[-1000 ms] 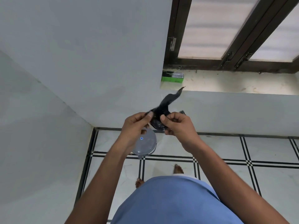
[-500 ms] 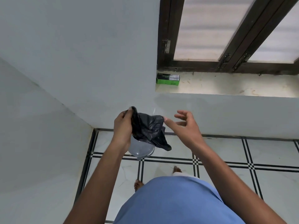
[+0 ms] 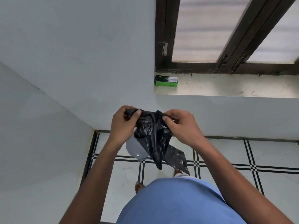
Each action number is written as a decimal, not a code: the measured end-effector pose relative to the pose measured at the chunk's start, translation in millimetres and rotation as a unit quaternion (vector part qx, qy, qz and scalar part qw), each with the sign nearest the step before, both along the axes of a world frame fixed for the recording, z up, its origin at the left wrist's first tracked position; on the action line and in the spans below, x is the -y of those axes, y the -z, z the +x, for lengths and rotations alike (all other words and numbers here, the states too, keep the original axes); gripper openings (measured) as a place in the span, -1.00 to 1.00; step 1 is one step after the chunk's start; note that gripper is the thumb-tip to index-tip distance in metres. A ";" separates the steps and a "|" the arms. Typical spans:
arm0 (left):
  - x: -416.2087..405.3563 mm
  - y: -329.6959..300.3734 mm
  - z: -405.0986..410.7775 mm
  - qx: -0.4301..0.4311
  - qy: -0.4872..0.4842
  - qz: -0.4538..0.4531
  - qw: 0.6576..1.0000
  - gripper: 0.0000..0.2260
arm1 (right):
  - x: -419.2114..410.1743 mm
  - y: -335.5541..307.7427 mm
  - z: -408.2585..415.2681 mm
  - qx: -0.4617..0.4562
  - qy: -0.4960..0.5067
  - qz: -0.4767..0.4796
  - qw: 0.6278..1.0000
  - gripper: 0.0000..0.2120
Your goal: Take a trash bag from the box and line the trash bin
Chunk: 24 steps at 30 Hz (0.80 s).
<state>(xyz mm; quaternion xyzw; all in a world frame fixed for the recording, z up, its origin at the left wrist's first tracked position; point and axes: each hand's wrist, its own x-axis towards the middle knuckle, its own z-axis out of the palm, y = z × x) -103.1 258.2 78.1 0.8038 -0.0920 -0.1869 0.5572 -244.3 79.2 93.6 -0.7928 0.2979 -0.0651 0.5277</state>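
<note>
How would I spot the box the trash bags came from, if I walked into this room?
Find the dark-framed window and look down to its pale sill. At the sill's left end, against the wall, sits a small green box with a dark top. It is the only object on the sill.
</note>
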 end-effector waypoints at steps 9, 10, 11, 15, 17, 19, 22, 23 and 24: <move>4.8 -16.4 -18.1 -0.054 0.121 0.081 0.988 -0.55 | 4.1 -9.9 3.9 0.015 0.099 0.245 0.964 -0.77; 7.6 -15.3 -21.1 -0.053 0.152 0.083 0.983 -0.60 | 3.8 -10.0 4.8 0.011 0.101 0.260 0.960 -0.75; 9.4 -12.3 -21.9 -0.042 0.156 0.079 0.984 -0.68 | 3.9 -9.9 5.8 0.007 0.104 0.267 0.958 -0.72; 5.7 -8.1 -4.1 -0.165 0.049 -0.070 0.983 -0.82 | 8.0 -6.9 5.8 0.013 0.127 0.295 0.947 -0.72; -2.6 -8.5 8.0 -0.250 0.027 -0.154 0.956 -0.71 | 11.9 -0.3 3.3 -0.001 0.154 0.283 0.947 -0.76; -10.0 -8.2 16.3 -0.270 0.017 -0.192 0.943 -0.52 | 16.6 9.4 0.4 -0.019 0.176 0.276 0.945 -0.78; -15.6 -13.5 21.3 -0.267 -0.047 -0.212 0.939 -0.59 | 23.6 16.2 -2.4 -0.043 0.199 0.299 0.932 -0.78; -16.1 -15.0 21.6 -0.265 -0.060 -0.214 0.938 -0.62 | 26.2 16.1 -3.6 -0.062 0.191 0.301 0.932 -0.73; -16.1 -15.5 21.8 -0.261 -0.071 -0.214 0.939 -0.65 | 28.6 15.6 -4.8 -0.085 0.178 0.301 0.933 -0.66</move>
